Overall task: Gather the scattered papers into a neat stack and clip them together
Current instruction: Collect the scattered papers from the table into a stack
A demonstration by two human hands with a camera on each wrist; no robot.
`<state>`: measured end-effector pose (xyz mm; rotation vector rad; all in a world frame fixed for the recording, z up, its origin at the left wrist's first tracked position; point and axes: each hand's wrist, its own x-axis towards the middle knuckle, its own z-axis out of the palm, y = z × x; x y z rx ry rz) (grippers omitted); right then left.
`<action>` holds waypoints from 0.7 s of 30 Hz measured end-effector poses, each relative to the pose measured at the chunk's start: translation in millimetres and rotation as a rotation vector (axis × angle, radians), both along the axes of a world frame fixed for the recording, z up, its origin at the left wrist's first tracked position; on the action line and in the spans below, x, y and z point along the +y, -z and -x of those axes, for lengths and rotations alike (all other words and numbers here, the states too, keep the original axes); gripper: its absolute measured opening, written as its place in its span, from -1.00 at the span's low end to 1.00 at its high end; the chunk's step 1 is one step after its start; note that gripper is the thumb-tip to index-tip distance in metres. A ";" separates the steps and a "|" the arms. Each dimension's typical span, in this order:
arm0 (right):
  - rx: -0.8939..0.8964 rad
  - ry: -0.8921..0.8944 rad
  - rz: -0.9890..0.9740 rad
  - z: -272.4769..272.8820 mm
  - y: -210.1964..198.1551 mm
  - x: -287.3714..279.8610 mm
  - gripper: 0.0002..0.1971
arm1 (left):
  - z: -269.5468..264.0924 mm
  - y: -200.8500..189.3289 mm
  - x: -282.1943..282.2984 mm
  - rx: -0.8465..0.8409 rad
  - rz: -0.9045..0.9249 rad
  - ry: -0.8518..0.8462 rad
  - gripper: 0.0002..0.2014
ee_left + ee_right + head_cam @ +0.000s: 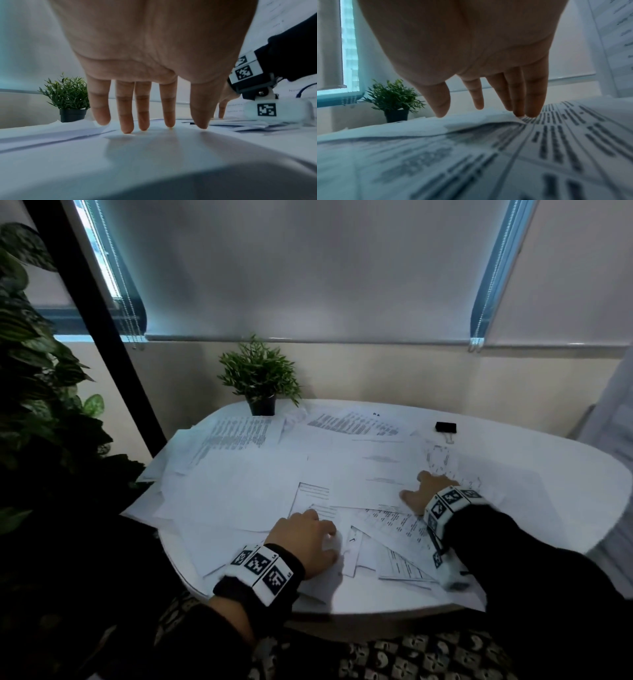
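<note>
Several white printed papers [260,474] lie scattered and overlapping across the white oval table [565,508]. My left hand [305,537] rests on the sheets near the front edge; in the left wrist view its straight fingertips [126,130] touch the paper [154,155]. My right hand [423,491] lies on the papers to the right, with straight fingers [533,115] touching a printed sheet [556,135]. A black binder clip [445,426] sits at the far right of the table, well beyond the right hand.
A small potted plant [261,381] stands at the table's back edge behind the papers. A large leafy plant [30,364] and a dark slanted post [102,330] are on the left. Closed blinds [308,268] cover the window behind.
</note>
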<state>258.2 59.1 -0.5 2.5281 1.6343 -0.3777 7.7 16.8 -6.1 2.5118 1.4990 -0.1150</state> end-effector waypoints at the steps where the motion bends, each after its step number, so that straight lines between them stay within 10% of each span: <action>1: -0.010 0.004 0.001 -0.7 0.3 1.4 -0.27 | 1.2 -3.1 1.0 -0.043 -0.014 -0.001 -0.58; 11: 0.415 0.316 -0.262 -25.9 -4.8 11.1 -0.34 | 25.6 -17.1 14.7 -0.519 0.055 -0.163 -0.83; 21: 0.770 0.108 -0.901 -16.6 -64.6 -1.0 -0.66 | 30.4 -33.3 41.4 -1.045 0.120 -0.436 -0.83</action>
